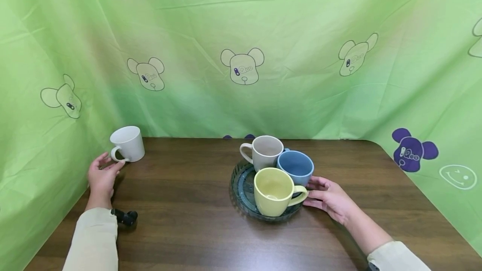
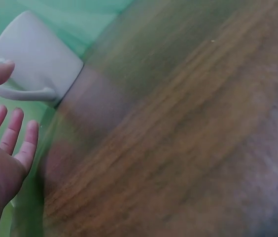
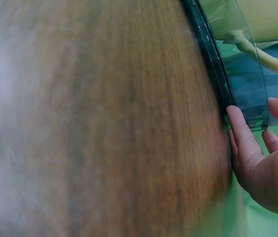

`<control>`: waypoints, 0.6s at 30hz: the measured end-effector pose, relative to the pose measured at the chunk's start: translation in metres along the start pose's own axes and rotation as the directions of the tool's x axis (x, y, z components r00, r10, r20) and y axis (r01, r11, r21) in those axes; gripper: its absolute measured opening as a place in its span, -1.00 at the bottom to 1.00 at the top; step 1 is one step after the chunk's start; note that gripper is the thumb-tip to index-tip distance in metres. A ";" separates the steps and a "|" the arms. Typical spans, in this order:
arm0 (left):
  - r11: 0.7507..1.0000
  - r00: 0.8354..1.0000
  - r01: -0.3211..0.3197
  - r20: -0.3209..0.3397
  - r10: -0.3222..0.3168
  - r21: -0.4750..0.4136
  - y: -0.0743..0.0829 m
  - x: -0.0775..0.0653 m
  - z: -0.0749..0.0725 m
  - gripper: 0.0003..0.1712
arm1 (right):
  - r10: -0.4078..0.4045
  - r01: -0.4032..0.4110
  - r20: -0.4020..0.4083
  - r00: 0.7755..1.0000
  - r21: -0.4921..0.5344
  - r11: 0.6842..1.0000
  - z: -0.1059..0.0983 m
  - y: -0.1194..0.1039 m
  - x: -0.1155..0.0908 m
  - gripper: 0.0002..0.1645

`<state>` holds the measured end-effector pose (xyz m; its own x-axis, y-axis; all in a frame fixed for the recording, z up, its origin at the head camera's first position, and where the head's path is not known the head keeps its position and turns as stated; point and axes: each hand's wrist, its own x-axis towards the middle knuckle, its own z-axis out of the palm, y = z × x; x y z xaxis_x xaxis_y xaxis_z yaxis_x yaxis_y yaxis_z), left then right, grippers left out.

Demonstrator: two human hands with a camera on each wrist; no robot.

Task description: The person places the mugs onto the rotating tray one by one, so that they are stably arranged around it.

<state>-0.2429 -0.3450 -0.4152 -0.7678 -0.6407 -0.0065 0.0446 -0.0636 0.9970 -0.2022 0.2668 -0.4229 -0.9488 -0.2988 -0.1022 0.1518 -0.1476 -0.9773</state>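
A white mug (image 1: 132, 147) stands upright at the table's far left, its handle turned towards my left hand (image 1: 101, 181). The fingers of that hand are spread beside the handle; in the left wrist view the thumb overlaps the mug (image 2: 40, 54), and contact is unclear. On the right, a round dark-green see-through tray (image 1: 238, 193) carries a pale grey mug (image 1: 266, 158), a blue mug (image 1: 296, 167) and a yellow mug (image 1: 269, 202), all upright. My right hand (image 1: 333, 200) has its fingers extended at the tray's right side, fingertips touching its wall near the yellow handle.
The brown wooden table (image 1: 180, 204) spans the space between the hands. A green cloth (image 1: 241, 108) with printed bear heads hangs along its back and sides. A black wrist camera (image 1: 126, 217) sits on the left sleeve's cuff.
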 end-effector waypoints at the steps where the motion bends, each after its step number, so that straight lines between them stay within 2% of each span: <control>1: 1.000 1.000 -0.003 0.003 0.003 0.028 -0.001 0.001 0.000 -0.17 | 0.000 0.000 0.001 1.000 0.002 1.000 0.000 0.000 0.000 -0.36; 6: 0.985 0.999 -0.038 0.012 0.037 0.167 -0.005 0.008 0.000 -0.17 | -0.002 0.002 0.003 1.000 0.009 1.000 0.000 0.001 0.000 -0.36; 10: 0.968 0.998 -0.059 0.006 0.060 0.245 -0.008 0.013 0.001 -0.20 | -0.002 0.002 0.009 1.000 0.010 1.000 0.000 0.001 0.000 -0.37; 18: 0.952 0.995 -0.083 -0.022 0.094 0.294 -0.012 0.020 0.007 -0.30 | -0.006 0.006 0.018 1.000 0.012 1.000 -0.002 0.001 0.001 -0.39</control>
<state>-0.2631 -0.3521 -0.4265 -0.7462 -0.6602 0.0853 -0.0817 0.2181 0.9725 -0.2031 0.2679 -0.4241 -0.9445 -0.3150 -0.0931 0.1497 -0.1603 -0.9757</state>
